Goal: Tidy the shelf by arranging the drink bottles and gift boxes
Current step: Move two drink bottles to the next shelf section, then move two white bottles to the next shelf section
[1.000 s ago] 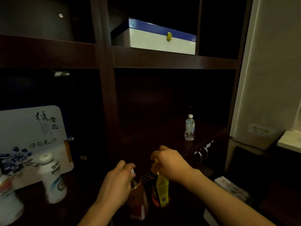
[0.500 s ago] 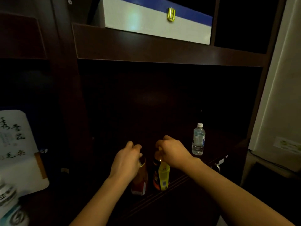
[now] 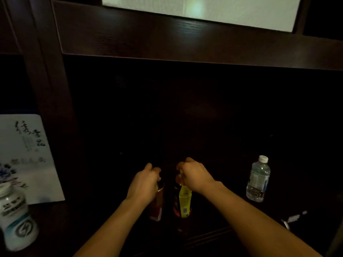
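Your left hand (image 3: 143,184) has its fingers curled tight round the top of the red-labelled bottle (image 3: 157,206). Your right hand (image 3: 194,176) grips the neck of the yellow-labelled bottle (image 3: 183,201) the same way, and your knuckles hide both caps. The two bottles are just beside each other near the front of the dark shelf (image 3: 222,216), with a narrow gap between them. Both are upright, long axes vertical, caps up, and the yellow label faces you. You cannot tell whether their bases are seated yet. Keep your wrists directly over the caps, move them straight without tilting, and line them up with the water bottle (image 3: 258,179) standing well apart to your right.
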